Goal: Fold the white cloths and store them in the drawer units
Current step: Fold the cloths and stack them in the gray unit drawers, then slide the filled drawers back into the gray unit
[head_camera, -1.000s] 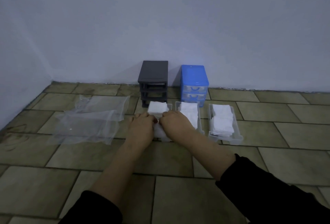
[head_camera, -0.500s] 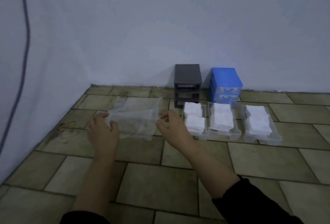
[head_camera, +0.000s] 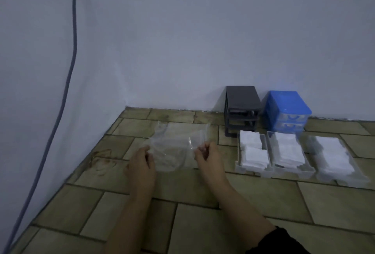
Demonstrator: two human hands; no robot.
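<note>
Left hand (head_camera: 142,162) and right hand (head_camera: 209,155) each pinch an edge of a clear plastic bag (head_camera: 172,152) lying on the tiled floor (head_camera: 203,223), fingers curled onto the film. Folded white cloths (head_camera: 253,152) fill three clear drawers (head_camera: 269,169) set side by side on the floor, right of the bag. Behind them, against the wall, stand a grey unit (head_camera: 241,107) and a blue unit (head_camera: 286,109). A cable (head_camera: 69,71) hangs down the left wall.
</note>
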